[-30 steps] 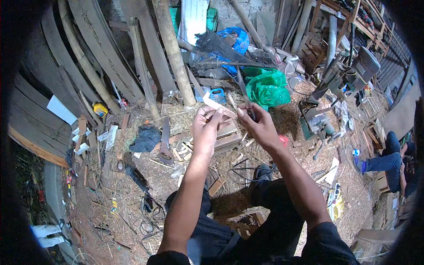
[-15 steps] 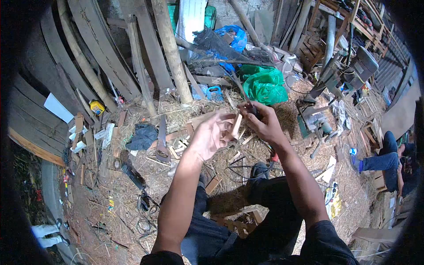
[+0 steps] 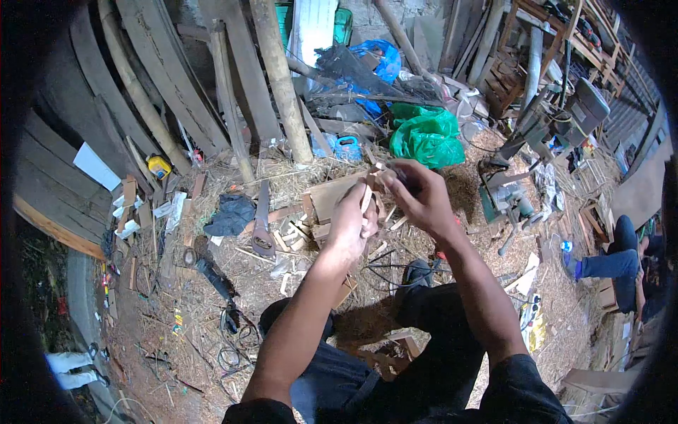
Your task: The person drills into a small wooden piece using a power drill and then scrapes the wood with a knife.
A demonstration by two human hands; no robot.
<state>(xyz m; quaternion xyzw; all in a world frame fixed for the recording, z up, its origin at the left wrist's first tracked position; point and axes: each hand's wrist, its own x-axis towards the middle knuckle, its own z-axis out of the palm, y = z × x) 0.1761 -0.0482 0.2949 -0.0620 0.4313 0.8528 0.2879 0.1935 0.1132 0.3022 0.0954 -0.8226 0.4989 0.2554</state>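
My left hand (image 3: 352,223) is closed around a short, pale piece of wood (image 3: 366,200) that sticks up past the thumb. Close by on the right, my right hand (image 3: 424,197) has its fingers curled and pinched together near the wood's upper end. Something small and brownish shows at those fingertips, too unclear to name. Below and behind the hands, a wooden board (image 3: 328,201) lies on the ground among offcuts. To the left is a handsaw (image 3: 262,225), its blade pointing away from me.
Wood scraps and shavings litter the ground. A dark power tool (image 3: 214,279) with a cord lies to the left. Beyond my hands sits a green plastic bag (image 3: 426,136); planks (image 3: 166,74) lean behind. A machine (image 3: 515,201) stands right, near another person's leg (image 3: 606,263).
My left hand has turned and closed more tightly, moving slightly right. The dark blade that rose from my right hand no longer shows. My right hand has shifted a little.
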